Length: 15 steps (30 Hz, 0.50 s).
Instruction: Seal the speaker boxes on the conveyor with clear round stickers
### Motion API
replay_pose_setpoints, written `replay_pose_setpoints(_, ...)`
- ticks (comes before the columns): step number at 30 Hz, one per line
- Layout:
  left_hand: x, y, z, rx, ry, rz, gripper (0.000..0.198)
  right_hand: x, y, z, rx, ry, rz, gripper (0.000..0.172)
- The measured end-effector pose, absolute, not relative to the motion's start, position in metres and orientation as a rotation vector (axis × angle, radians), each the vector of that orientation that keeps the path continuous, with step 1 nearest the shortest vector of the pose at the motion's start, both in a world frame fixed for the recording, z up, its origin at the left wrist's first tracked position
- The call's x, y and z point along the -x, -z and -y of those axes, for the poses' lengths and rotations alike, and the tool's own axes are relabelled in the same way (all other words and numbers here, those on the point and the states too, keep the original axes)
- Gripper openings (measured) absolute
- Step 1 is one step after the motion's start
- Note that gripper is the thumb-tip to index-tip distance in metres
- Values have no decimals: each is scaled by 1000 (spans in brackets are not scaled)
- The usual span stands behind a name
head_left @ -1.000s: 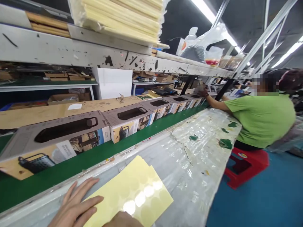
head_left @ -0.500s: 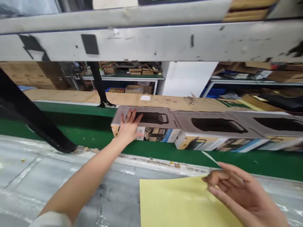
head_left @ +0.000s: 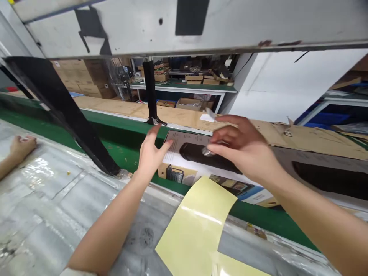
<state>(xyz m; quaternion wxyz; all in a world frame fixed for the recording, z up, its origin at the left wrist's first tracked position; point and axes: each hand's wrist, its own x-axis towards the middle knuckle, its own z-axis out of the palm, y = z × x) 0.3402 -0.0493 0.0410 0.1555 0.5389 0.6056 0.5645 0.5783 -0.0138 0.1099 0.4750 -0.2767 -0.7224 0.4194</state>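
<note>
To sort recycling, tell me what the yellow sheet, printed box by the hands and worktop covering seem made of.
The yellow sheet: probably coated paper or thin film, glossy, since it curves and catches a bright streak. The printed box: likely cardboard, low-sheen, judging by its flat panels and straight edges. The worktop covering: seemingly translucent plastic film, shiny, with creases and bright reflections.

A packing line is occupying this factory workshop, where printed product boxes (head_left: 195,165) are sitting in a row along a long green belt (head_left: 273,220). A plastic-covered desk (head_left: 77,218) is running beside it, with another person's hand (head_left: 23,147) resting farther down. Brown cartons (head_left: 86,74) are standing stacked in the background, while small cardboard trays (head_left: 194,79) are crowding a second desk (head_left: 195,91). Overhead, a scuffed white beam (head_left: 129,30) is showing dark patches and worn paint.
</note>
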Motion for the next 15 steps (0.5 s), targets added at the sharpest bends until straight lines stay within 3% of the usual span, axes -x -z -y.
replay_pose_setpoints(2, -329, -33, 40, -1171, -1536, -1615, 59, -541, -101, -15, 610, -1071, 1874, 59)
replay_pose_setpoints(7, -324, -6, 31, -734, -1298, -1099, 48, -471, -66, -70, 515, -1088, 2085, 56)
replay_pose_setpoints(15, -317, -4, 30, -670, -1355, -1029, 46, -426, -33, -99, 538, -952, 2268, 55)
